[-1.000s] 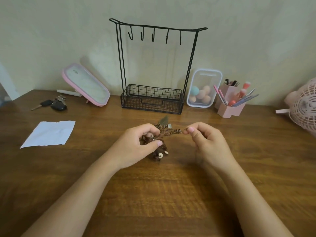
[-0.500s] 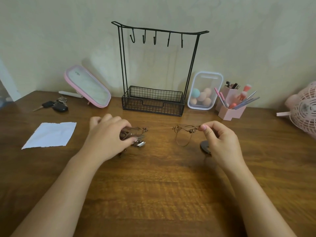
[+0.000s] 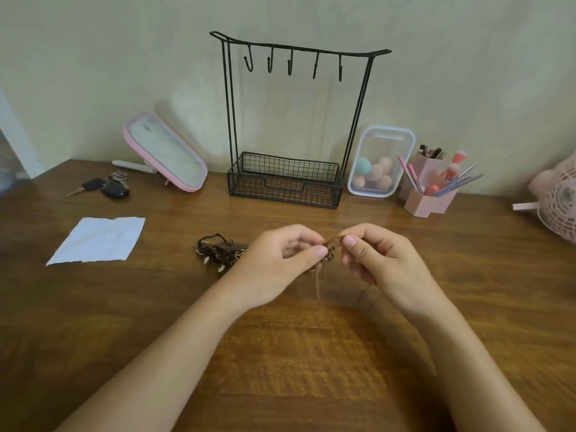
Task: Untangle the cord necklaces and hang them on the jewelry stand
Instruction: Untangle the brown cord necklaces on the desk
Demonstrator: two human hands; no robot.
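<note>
**Both hands pinch one brown cord**

I see my left hand [image 3: 280,263] and right hand [image 3: 383,263] close together. Each pinches the same thin light-brown cord necklace [image 3: 328,252] between thumb and forefinger, and its loose end dangles over the brown wooden table [image 3: 311,353]. A dark-brown tangle of shell-beaded cords [image 3: 218,254] lies just beside the left hand. The black wire jewelry stand [image 3: 230,120] stands behind.

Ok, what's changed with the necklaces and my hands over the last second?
The hands pulled the tangle apart. The left hand then set the dark bundle down on the table and moved back right to pinch the thin brown necklace, which the right hand kept holding. The stand still has bare hooks; the mirror, keys and paper have not moved.
</note>
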